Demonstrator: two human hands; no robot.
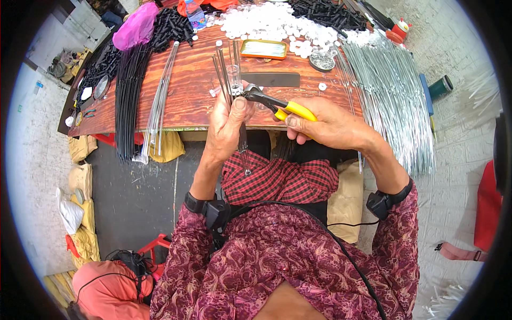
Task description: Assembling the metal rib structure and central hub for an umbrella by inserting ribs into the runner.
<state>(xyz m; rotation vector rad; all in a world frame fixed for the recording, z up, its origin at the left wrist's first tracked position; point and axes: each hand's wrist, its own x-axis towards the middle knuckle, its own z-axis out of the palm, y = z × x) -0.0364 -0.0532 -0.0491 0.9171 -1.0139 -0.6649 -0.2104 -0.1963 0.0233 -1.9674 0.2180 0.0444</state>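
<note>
My left hand [228,128] grips a bundle of thin dark and clear rods [226,72] that stand up past the thumb and hang down to my lap. A small clear cap sits near the bundle's upper part. My right hand [330,127] is closed around yellow-handled pliers [277,104]. The black jaws of the pliers meet the rods just above my left thumb. Both hands hover over the near edge of the reddish wooden table [192,90].
Long silvery wires [394,101] lie in a heap at the table's right. Black rods [125,101] and clear rods [160,101] hang off the left front. White caps [277,24], black parts [325,13], an orange-rimmed tray [263,49] and a dark flat strip [272,80] lie farther back.
</note>
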